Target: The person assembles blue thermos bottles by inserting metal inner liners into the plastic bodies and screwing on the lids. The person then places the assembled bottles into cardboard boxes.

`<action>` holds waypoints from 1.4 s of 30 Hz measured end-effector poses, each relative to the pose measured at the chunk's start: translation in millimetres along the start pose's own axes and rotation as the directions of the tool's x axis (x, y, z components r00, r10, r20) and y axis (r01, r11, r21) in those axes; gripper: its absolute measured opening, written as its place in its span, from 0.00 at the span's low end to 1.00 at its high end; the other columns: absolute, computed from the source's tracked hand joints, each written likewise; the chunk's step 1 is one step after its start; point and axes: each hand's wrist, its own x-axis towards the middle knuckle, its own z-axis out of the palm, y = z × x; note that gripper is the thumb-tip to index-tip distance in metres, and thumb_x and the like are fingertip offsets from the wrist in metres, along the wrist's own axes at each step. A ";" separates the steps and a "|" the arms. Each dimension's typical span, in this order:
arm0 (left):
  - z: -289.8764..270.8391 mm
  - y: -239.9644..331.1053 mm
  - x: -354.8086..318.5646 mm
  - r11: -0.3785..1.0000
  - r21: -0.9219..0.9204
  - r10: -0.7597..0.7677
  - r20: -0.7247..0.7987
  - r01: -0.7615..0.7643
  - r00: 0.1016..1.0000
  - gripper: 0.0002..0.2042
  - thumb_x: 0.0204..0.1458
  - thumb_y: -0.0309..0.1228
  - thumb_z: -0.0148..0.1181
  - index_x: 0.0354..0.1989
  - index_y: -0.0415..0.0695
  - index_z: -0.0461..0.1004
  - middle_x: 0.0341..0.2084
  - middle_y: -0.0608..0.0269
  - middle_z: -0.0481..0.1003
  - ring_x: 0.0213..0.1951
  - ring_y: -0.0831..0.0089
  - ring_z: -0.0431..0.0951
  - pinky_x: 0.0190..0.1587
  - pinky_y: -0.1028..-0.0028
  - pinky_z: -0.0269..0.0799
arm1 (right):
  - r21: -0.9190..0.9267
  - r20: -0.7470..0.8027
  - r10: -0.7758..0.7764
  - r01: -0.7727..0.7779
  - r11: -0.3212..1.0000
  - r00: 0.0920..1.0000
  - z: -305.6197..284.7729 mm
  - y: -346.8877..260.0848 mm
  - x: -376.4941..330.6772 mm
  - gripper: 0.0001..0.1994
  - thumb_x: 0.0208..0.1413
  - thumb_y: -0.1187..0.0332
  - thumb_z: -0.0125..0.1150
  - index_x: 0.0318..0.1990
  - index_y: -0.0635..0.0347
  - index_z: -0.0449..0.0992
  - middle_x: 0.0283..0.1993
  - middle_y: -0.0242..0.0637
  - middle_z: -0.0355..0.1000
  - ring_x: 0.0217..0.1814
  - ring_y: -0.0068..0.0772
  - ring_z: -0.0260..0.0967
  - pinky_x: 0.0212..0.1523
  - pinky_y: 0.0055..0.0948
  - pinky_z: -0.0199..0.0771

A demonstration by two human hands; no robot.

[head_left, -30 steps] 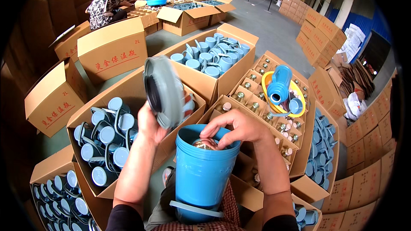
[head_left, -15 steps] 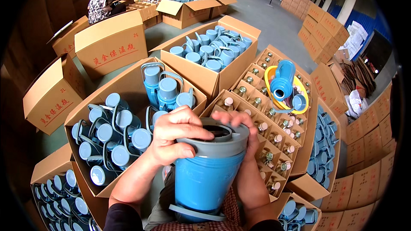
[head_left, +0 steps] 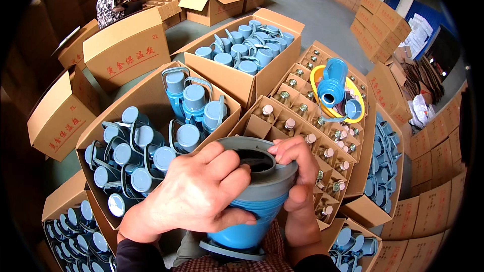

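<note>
A blue thermos casing stands upright against my lap, a wide grey collar at its upper end around a dark opening. My left hand is closed on the collar's left side, with curled fingers at the opening's rim and the thumb lower on the blue wall. On the right, my right hand grips the collar, fingertips over its top edge and thumb against the side. A grey-blue flat piece shows at the casing's lower end. Whether anything small is between the left fingers is hidden.
Cartons of blue lidded thermoses stand left and ahead. To the right, a divided carton holds glass bottles with a yellow basin on top, carrying another blue casing. A person sits far left among cartons.
My left hand has turned and curled its fingers at the opening's rim, its thumb dropping to the blue wall. My right fingers have shifted along the collar. The casing has tilted slightly, showing more of its opening.
</note>
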 end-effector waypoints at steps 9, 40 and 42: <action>22.8 -0.8 -16.5 0.999 0.017 -0.031 -0.194 0.035 0.981 0.25 0.26 0.39 0.70 0.32 0.36 0.73 0.26 0.59 0.70 0.28 0.62 0.71 0.30 0.69 0.72 | -0.114 0.091 0.015 -0.005 0.993 0.996 6.7 1.7 3.8 0.36 0.48 0.31 0.50 0.25 0.64 0.61 0.25 0.41 0.58 0.28 0.37 0.59 0.30 0.30 0.63; 49.6 -20.5 7.0 0.968 -0.250 -0.037 -0.226 -0.021 0.974 0.13 0.42 0.39 0.66 0.26 0.42 0.75 0.27 0.59 0.75 0.32 0.62 0.75 0.37 0.66 0.70 | 0.760 0.372 0.260 -0.453 0.465 0.891 23.2 98.9 -4.7 0.49 0.52 0.27 0.29 0.58 0.70 0.61 0.54 0.58 0.68 0.61 0.46 0.63 0.61 0.41 0.59; 52.2 -65.9 -25.0 0.833 -0.531 -0.026 -0.318 -0.155 0.948 0.11 0.45 0.36 0.63 0.30 0.40 0.79 0.31 0.58 0.77 0.33 0.65 0.75 0.40 0.69 0.69 | 0.443 0.367 0.223 -0.381 0.812 0.903 4.7 67.9 0.7 0.49 0.53 0.28 0.26 0.57 0.73 0.63 0.47 0.57 0.73 0.58 0.46 0.66 0.61 0.40 0.60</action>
